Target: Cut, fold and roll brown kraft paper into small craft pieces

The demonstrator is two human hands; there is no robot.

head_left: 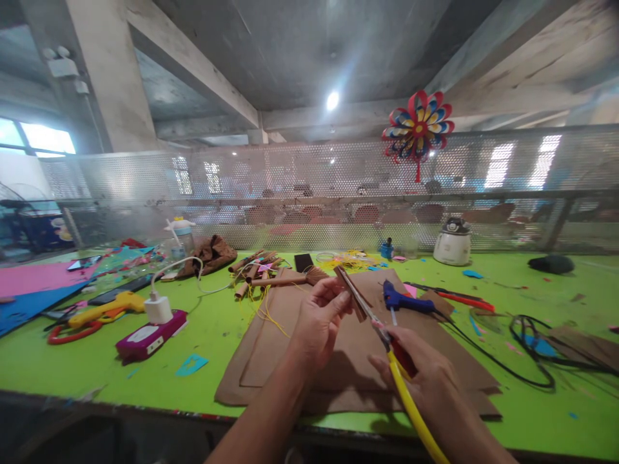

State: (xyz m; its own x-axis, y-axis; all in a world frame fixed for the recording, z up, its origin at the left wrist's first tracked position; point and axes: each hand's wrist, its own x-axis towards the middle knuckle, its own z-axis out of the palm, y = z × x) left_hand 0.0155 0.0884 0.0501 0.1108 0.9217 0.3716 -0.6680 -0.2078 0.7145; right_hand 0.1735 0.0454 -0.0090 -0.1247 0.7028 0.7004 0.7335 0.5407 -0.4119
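Note:
Between the thumb and fingers of my left hand (322, 319) is a narrow folded strip of brown paper (352, 293). My right hand (425, 367) grips a pair of scissors (397, 370) with yellow and red on the handles. Their blades lie along the strip, pointing up and left; I cannot tell whether they have cut into it. Below both hands, large brown paper sheets (261, 361) lie stacked on the green table (198, 386). A blue glue gun (406, 301) rests on the sheets to the right of the strip.
Rolled brown paper tubes (251, 274) and a black phone (304, 262) lie behind the sheets. A purple power strip (151, 335) and a yellow glue gun (109, 309) are at left. A black cable (503, 370) loops at right, before a white pot (452, 243). A perforated metal screen (290, 187) stands behind.

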